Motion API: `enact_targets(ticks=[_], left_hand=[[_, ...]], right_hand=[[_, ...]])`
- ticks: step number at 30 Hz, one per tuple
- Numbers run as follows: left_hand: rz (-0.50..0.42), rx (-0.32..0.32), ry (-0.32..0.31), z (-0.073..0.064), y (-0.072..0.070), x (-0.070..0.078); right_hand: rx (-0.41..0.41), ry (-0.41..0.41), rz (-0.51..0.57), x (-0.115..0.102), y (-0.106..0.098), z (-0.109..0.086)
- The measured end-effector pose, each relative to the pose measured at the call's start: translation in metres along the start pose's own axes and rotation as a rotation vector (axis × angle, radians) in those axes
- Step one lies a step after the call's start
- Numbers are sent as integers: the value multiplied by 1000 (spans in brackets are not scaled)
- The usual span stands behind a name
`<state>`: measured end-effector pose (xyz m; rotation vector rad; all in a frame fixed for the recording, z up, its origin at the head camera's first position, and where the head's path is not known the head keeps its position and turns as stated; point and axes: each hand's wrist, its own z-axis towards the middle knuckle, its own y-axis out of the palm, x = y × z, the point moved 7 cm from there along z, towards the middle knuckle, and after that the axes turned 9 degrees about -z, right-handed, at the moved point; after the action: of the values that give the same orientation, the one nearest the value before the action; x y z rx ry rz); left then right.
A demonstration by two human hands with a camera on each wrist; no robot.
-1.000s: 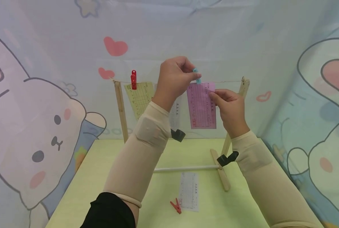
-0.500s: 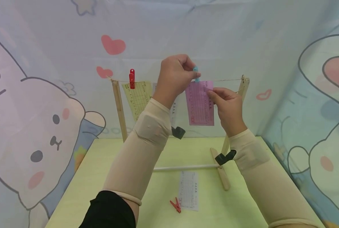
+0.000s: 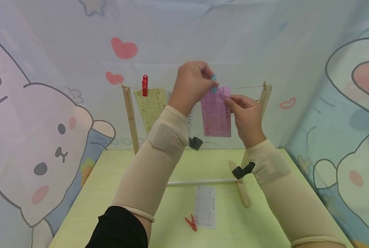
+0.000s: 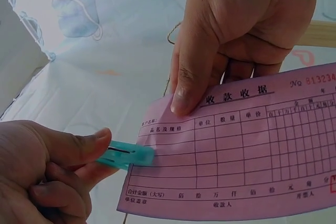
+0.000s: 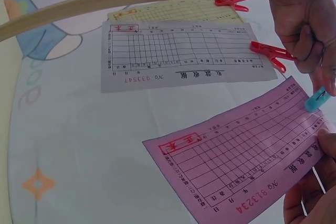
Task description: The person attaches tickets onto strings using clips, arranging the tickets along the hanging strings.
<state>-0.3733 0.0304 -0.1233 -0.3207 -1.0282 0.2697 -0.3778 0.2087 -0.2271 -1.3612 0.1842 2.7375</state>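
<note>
The left hand (image 3: pixel 192 81) pinches the blue peg (image 3: pixel 213 83) and has pushed it down onto the pink slip (image 3: pixel 216 112) at the string (image 3: pixel 249 87). The right hand (image 3: pixel 246 115) still pinches the slip's top edge, above the desk's (image 3: pixel 110 193) far edge.

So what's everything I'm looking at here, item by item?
Pink slip: one, at the string, under the blue peg.
Blue peg: one, at the pink slip's top edge.
Yellow slip: one, hanging at the left.
White slip: one, hanging between yellow and pink.
Red pegs: three; two on the string, one on the table.
White slip on table: one, beside the loose red peg.
Wooden rack: one, with string, on the green table.
Left hand: pinches the blue peg.
Right hand: holds the pink slip's edge.
</note>
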Motion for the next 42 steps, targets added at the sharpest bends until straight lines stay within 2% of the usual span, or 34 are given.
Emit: enact_targets(ticks=[8,14,19,26,30,33,36,42], left_hand=[[104,-70,-134,2,4,-3],[112,-108,-157,1,6,-3],[102,-114,-139,-1,6,0],[88,-93,-75,-5,4,3],[45,-53,-26,-9,0,5],[-5,-5,36,-14,-5,9],[-37,42,132,-21,-12,15],[-38,107,304,-39,-27,28]], right_hand=[[4,20,-27,-1,2,0],[6,22,-50,-2,1,0],[5,11,-55,-2,2,0],[-2,32,-68,3,1,-1],[-11,46,-71,8,0,-2],[-23,62,-96,11,-1,-4],[-39,81,-130,14,-3,-6],[-33,84,-206,16,-11,-15]])
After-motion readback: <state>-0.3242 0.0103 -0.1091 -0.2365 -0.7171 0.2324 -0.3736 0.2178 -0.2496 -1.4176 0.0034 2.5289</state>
